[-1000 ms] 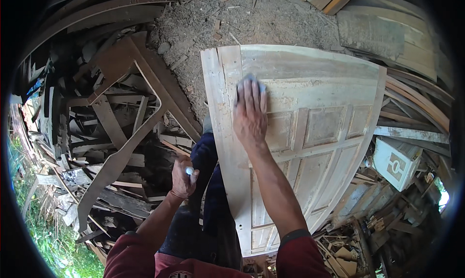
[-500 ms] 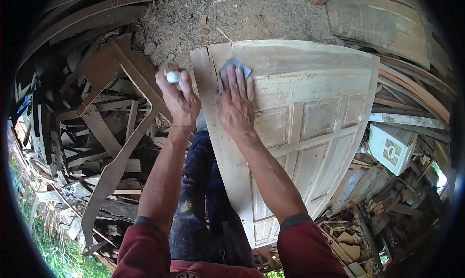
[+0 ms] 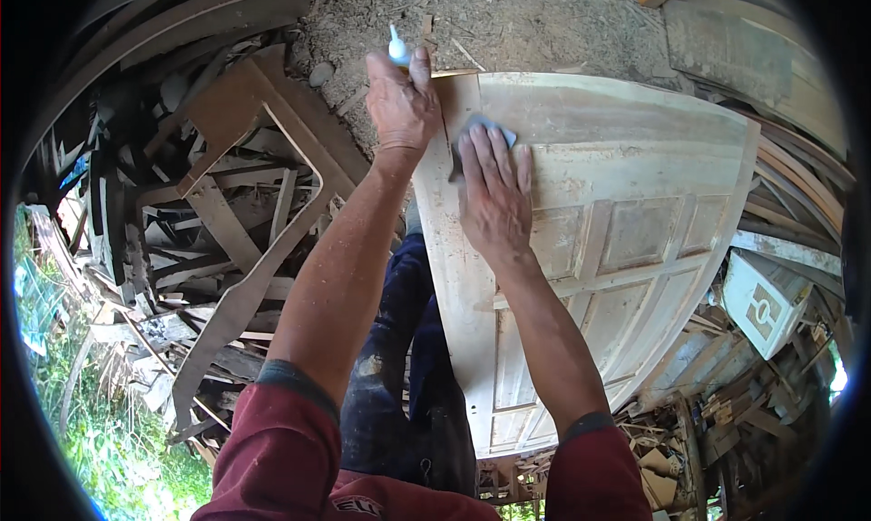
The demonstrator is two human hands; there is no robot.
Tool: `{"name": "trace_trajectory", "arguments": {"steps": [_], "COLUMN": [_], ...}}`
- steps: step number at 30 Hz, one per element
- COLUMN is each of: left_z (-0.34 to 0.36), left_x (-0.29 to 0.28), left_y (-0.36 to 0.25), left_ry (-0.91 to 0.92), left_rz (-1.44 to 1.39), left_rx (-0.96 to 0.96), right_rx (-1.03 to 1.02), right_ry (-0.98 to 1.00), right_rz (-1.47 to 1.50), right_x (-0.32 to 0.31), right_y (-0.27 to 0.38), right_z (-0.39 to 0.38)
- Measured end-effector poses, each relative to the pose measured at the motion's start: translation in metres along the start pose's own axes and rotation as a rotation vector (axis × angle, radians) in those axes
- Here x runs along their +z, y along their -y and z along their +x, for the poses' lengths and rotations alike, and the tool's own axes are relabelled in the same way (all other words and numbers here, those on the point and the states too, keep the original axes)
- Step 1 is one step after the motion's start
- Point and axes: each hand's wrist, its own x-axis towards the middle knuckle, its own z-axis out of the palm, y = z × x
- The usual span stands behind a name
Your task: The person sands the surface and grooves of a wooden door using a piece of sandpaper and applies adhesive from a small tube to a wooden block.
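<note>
A pale unfinished panelled wooden door point(image 3: 635, 204) lies flat in front of me. My right hand point(image 3: 494, 194) presses a small blue-grey sanding pad point(image 3: 485, 131) flat against the door's upper left part. My left hand point(image 3: 399, 99) is at the door's top left corner, closed around a small white and blue bottle point(image 3: 396, 48) whose tip sticks up above the fingers. My dark trouser legs point(image 3: 408, 367) stand against the door's left edge.
A heap of scrap wooden frames and planks point(image 3: 209, 222) fills the left side. Bare sandy ground point(image 3: 508, 22) lies beyond the door. More boards and a white box-like piece point(image 3: 767, 299) sit at the right, with green grass point(image 3: 100, 430) at lower left.
My left hand rose from beside my thigh to the door's top left corner with the small bottle. My right hand stayed pressed on the pad near the door's upper left.
</note>
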Motion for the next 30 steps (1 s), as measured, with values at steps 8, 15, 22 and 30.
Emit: {"name": "trace_trajectory", "arguments": {"steps": [8, 15, 22, 30], "left_z": [0.002, 0.002, 0.0, 0.008], "left_x": [-0.006, -0.004, -0.007, -0.009], "left_y": [0.008, -0.004, -0.006, -0.015], "left_ry": [0.099, 0.206, 0.261, 0.31], "left_rz": [0.076, 0.144, 0.188, 0.228], "left_rx": [0.032, 0.034, 0.15, 0.103], "right_rx": [0.038, 0.35, 0.438, 0.442], "right_ry": [0.106, -0.073, -0.026, -0.011], "right_rz": [0.016, -0.199, 0.056, 0.035], "right_x": [0.002, -0.019, -0.023, -0.015], "right_y": [0.01, -0.065, -0.047, -0.055], "right_z": [-0.053, 0.001, 0.013, 0.022]}}
